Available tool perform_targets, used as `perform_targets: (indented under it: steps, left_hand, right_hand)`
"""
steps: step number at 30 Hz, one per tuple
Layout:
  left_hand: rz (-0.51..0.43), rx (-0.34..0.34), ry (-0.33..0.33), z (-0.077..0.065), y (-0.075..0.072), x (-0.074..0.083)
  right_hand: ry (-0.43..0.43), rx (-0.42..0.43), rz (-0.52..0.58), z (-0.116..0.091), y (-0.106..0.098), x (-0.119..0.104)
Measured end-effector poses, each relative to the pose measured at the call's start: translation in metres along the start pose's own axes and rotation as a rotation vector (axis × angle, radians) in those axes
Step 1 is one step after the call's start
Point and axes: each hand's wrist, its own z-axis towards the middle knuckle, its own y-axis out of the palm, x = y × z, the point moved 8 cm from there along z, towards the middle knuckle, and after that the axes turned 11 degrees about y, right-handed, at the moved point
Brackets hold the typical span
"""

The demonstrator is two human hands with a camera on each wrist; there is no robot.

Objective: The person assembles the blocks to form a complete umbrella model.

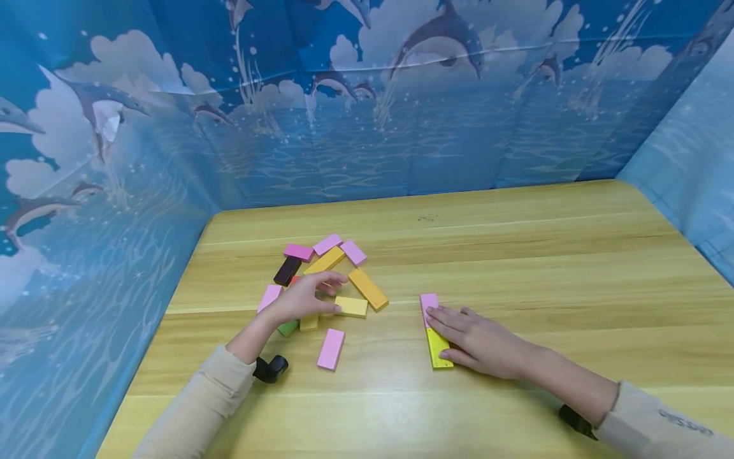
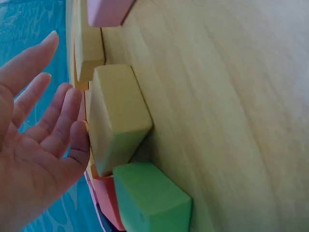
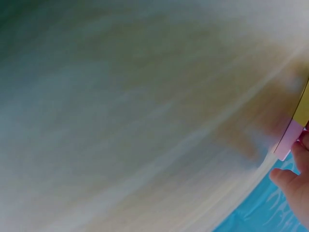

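Note:
My left hand [image 1: 301, 299] hovers over a loose group of coloured blocks, fingers bent and spread with nothing between them. Its thumb tip overlaps the left end of a pale yellow block [image 1: 351, 306] in the head view. From the left wrist, the palm [image 2: 38, 140] faces a yellow block [image 2: 120, 101], and a green block [image 2: 152, 195] lies beside that. With fairly straight fingers, my right hand [image 1: 484, 341] rests on a pink block [image 1: 427, 301] and a bright yellow block [image 1: 438, 354], which lie end to end in a row. In the right wrist view, this hand [image 3: 297, 188] shows only partly.
Around the left hand lie an orange block [image 1: 368, 289], another orange one [image 1: 325, 259], a black block [image 1: 287, 271], a magenta block [image 1: 299, 252] and several pink ones. A single pink block [image 1: 331, 349] lies nearer me. A dolphin-print curtain [image 1: 367, 146] borders the wooden table [image 1: 545, 268].

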Motion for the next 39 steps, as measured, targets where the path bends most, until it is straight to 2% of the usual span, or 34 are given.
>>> perform_targets:
  steps: [4, 7, 10, 16, 21, 39]
  left_hand:
    - [0.031, -0.009, 0.014, 0.000, 0.000, -0.005]
    - [0.077, -0.007, 0.010, 0.002, 0.001, -0.016]
    - [0.131, -0.020, 0.007, 0.004, 0.003, -0.016]
    - [0.231, -0.068, 0.063, 0.007, 0.009, -0.010]
    - [0.282, -0.081, 0.089, 0.008, 0.012, -0.008]
    - [0.287, -0.054, 0.082, 0.007, 0.009, -0.008]
  right_hand:
    - [-0.003, 0.005, 0.005, 0.000, 0.000, 0.000]
    - [-0.004, 0.008, 0.007, -0.001, 0.000, 0.000]
    - [-0.003, 0.010, 0.007, -0.001, 0.001, 0.001]
    - [-0.004, 0.018, 0.012, -0.002, 0.002, 0.001]
    - [-0.004, 0.023, 0.009, -0.002, 0.001, 0.002]
    - [-0.002, 0.008, 0.018, -0.003, 0.001, 0.003]
